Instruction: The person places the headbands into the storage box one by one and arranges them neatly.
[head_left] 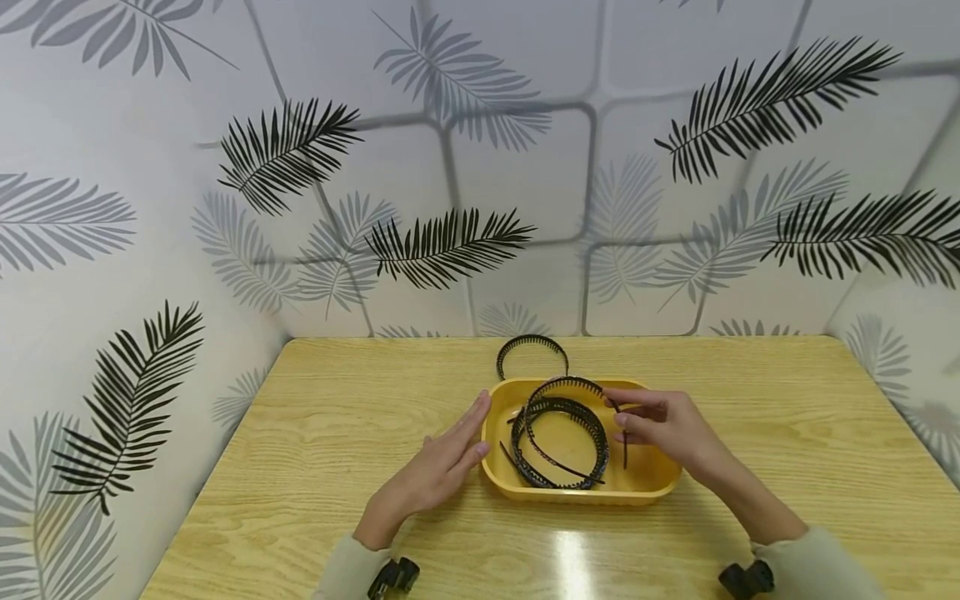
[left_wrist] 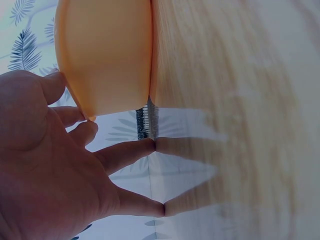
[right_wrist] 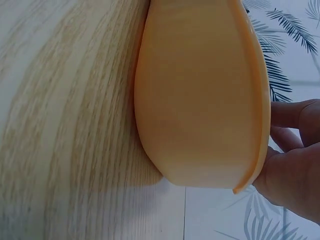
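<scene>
A yellow oblong plastic container [head_left: 585, 496] stands on the table with several black toothed headbands [head_left: 517, 446] piled in it. My right hand [head_left: 667, 427] reaches over its right side and pinches one end of a black headband [head_left: 568, 381] that arches above the pile. My left hand [head_left: 438, 465], fingers spread and fairly straight, rests against the container's left end. In the left wrist view, its thumb and fingers touch the container's rim, and two other fingertips meet the table. The right wrist view has the container wall [right_wrist: 200, 95] hiding the headbands.
Behind the container, another black headband [head_left: 532, 338] stands on the table close to its back rim. The light wooden table [head_left: 345, 417] ends at a wall [head_left: 517, 179] with a leaf pattern.
</scene>
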